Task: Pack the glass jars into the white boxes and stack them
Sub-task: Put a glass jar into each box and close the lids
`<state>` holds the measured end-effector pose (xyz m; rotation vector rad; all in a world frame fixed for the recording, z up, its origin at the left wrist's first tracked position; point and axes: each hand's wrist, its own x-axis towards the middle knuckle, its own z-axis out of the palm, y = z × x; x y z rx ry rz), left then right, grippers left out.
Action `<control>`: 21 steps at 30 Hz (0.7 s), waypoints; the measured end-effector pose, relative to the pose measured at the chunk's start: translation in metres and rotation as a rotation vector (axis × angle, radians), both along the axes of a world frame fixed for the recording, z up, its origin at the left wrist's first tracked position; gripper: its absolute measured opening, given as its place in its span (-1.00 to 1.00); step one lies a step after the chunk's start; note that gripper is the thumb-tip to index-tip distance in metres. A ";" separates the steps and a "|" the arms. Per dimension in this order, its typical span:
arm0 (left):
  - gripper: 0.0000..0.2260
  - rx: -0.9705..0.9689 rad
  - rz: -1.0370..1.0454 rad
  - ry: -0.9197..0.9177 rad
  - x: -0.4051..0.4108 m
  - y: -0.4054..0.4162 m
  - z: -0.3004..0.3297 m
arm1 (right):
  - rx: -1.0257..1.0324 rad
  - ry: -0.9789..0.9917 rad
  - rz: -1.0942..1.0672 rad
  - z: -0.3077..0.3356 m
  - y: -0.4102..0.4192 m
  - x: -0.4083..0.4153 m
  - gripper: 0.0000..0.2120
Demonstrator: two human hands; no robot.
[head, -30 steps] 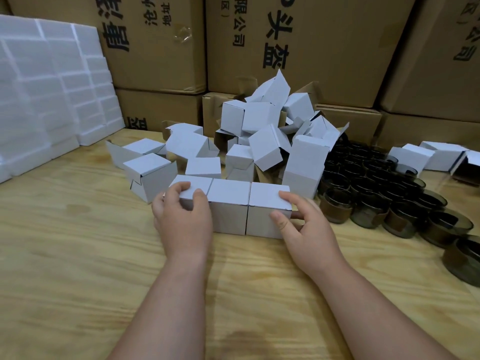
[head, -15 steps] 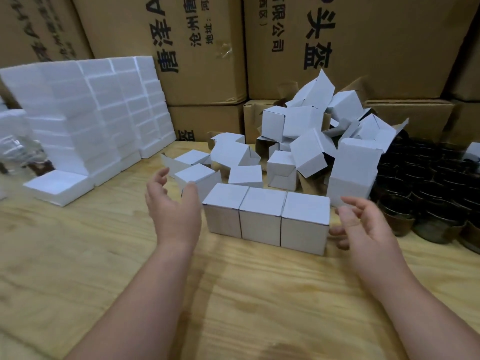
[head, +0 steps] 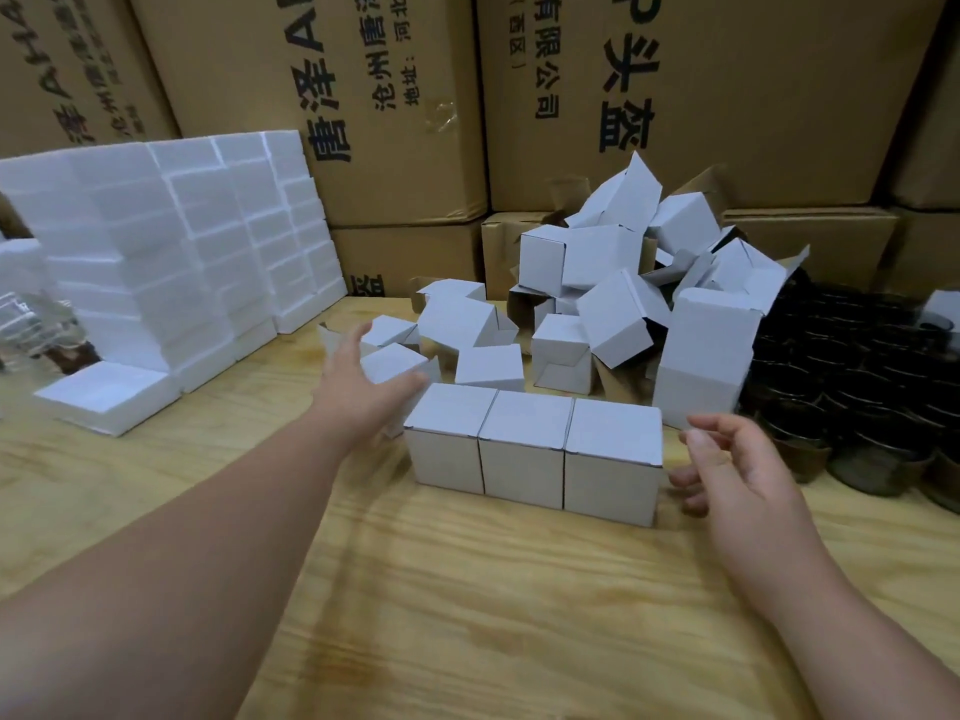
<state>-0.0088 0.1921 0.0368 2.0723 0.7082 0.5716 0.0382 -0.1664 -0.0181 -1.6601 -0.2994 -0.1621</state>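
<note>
Loosely spread, both hands' fingers (head: pixel 707 427) hold nothing beside the row of three white boxes (head: pixel 530 449).

White square cardboard boxes (head: pixel 524 449); dark smoky round glass jars (head: pixel 857 407); pale streaky-grained plywood table (head: pixel 467 615); brown corrugated cartons (head: pixel 727 96), black printed characters; white foam blocks (head: pixel 156 252).

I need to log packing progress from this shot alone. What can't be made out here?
Head view only:
- Row of three closed boxes: contents hidden by their shut lids.
- Glass jars: dark, and cut off by the right edge, so no count.
- Loose box pile: the boxes overlap, so which are empty is unclear.
- Clear object at far left: blurred and cut by the edge.
- Left hand: contact with the small box behind it is uncertain.
</note>
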 end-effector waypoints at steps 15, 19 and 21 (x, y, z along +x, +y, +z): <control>-0.33 0.017 0.286 -0.396 -0.051 0.003 -0.025 | 0.043 0.016 -0.033 -0.003 -0.003 -0.001 -0.87; -0.32 0.031 0.249 -0.651 -0.062 -0.023 -0.010 | 0.045 0.001 -0.055 -0.004 -0.006 -0.008 -0.89; -0.33 0.009 0.167 -0.764 -0.062 -0.049 0.005 | 0.029 -0.007 -0.065 -0.004 -0.007 -0.011 -0.91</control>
